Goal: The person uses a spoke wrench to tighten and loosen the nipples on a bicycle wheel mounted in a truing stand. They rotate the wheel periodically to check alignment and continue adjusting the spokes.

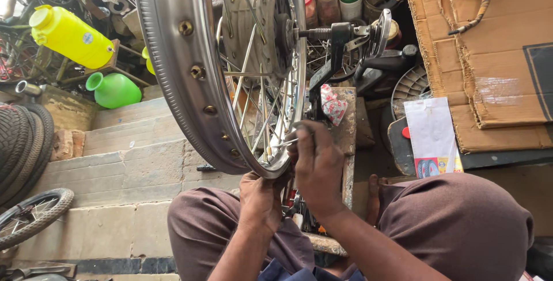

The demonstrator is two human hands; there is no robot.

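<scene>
From the head camera, a spoked motorcycle wheel rim (pixel 173 56) stands upright in a truing stand (pixel 331 56). The left hand (pixel 260 197) cups the rim's lowest edge, fingers curled against it. The right hand (pixel 315 168) pinches a slim metal tool (pixel 285 142) at the spokes; steadying the rim would likely help. A white printed packet (pixel 431 137) lies right, beside brown cardboard (pixel 489 56); a yellow jerrycan (pixel 72 36) sits upper left.

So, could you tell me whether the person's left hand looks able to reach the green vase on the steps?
Probably not without leaning: the left hand grips the wheel rim, while the green vase sits far off, beyond the steps.
</scene>
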